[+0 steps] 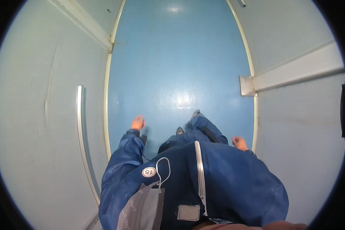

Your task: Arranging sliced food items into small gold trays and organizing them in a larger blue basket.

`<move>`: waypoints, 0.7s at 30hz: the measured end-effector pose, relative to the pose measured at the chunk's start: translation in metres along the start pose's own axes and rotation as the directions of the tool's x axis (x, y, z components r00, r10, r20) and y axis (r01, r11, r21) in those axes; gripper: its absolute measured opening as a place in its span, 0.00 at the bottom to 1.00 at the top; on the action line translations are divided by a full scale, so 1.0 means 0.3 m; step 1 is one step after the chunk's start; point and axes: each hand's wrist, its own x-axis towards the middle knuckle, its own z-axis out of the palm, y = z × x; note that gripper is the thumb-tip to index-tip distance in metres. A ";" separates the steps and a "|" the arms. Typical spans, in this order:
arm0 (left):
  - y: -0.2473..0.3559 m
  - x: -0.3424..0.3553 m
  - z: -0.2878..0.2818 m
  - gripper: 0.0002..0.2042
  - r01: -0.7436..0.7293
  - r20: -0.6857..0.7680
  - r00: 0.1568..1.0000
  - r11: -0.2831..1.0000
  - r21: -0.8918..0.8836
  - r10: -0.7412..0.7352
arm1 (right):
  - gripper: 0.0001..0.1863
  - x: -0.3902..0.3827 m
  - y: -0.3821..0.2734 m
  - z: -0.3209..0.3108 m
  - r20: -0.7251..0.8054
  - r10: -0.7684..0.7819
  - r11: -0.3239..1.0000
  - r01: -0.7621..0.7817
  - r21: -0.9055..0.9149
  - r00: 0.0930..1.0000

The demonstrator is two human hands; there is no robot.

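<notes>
Left hand [137,123] mid-frame, fingers curled, holding nothing; right hand [240,143] right of centre, grip unclear; both over blue floor [180,57].

Round white label [148,172], grey patch [188,212].

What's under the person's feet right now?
A glossy blue floor between pale walls. The blue jacket covers the floor directly below the body.

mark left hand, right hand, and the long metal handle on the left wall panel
left hand [138,123]: head view, on the back of the hand.
right hand [240,143]: head view, middle of the hand.
metal handle [79,126]: head view, mid-length of the bar.
</notes>
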 end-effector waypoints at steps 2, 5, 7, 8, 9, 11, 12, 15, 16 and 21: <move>0.345 0.204 0.083 0.09 -0.141 0.028 0.990 0.990 0.004 0.140 | 0.15 0.095 0.033 0.015 -0.033 0.226 0.972 -0.224 0.070 0.973; 0.735 0.363 0.228 0.16 -0.245 0.024 0.968 0.960 -0.138 0.251 | 0.13 0.369 0.301 0.144 0.193 0.246 0.969 -0.239 -0.058 0.950; 0.831 0.440 0.270 0.19 -0.151 0.078 0.983 0.976 -0.157 0.165 | 0.13 0.504 0.163 0.072 0.276 0.198 0.976 -0.162 -0.148 0.941; 0.901 0.486 0.280 0.20 -0.047 0.108 0.992 0.990 -0.132 0.062 | 0.13 0.604 0.095 0.023 0.309 0.154 0.980 -0.103 -0.173 0.939; 0.938 0.488 0.309 0.20 0.085 0.107 0.992 0.967 -0.239 -0.061 | 0.13 0.704 0.027 -0.026 0.343 0.114 0.977 -0.044 -0.206 0.932; 0.955 0.541 0.218 0.21 0.244 0.111 0.969 0.934 -0.260 -0.222 | 0.13 0.939 -0.160 -0.205 0.427 -0.043 0.912 0.210 -0.352 0.903; 0.997 0.563 0.171 0.21 0.312 0.070 0.950 0.916 -0.252 -0.304 | 0.13 1.149 -0.287 -0.304 0.453 -0.178 0.807 0.393 -0.441 0.874; 1.082 0.587 -0.011 0.17 0.241 -0.155 0.929 0.866 -0.438 -0.336 | 0.11 1.613 -0.684 -0.555 0.079 -0.420 0.871 0.426 -0.246 0.904; 1.104 0.641 -0.077 0.15 0.156 -0.286 0.895 0.841 -0.519 -0.342 | 0.11 1.686 -1.001 -0.699 -0.064 -0.525 0.845 0.511 -0.155 0.849; 0.936 0.899 -0.268 0.16 0.124 -0.253 0.915 0.815 -0.567 -0.315 | 0.12 2.068 -1.911 -1.202 -0.229 -0.598 0.800 0.588 -0.116 0.768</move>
